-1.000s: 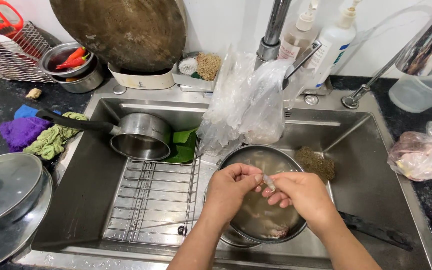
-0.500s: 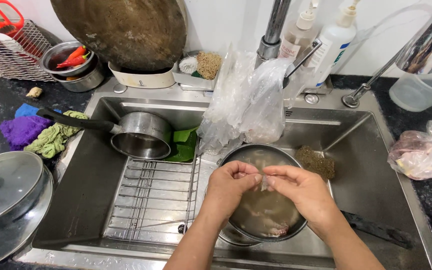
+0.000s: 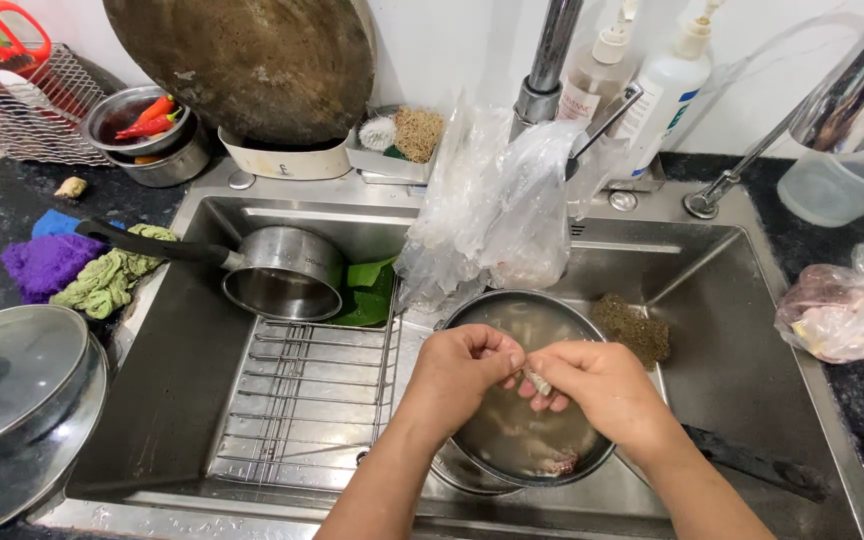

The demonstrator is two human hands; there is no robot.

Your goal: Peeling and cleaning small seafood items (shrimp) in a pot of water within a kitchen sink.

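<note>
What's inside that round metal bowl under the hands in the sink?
The metal bowl holds cloudy water with pale pieces, and something pinkish shows near its front edge. Both hands, left and right, pinching a small pale piece, cover much of its middle.

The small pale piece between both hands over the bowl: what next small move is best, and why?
Probably pull it apart with the fingertips and let the bits drop. Both the left hand and right hand pinch the small pale piece directly above the steel bowl.
</note>
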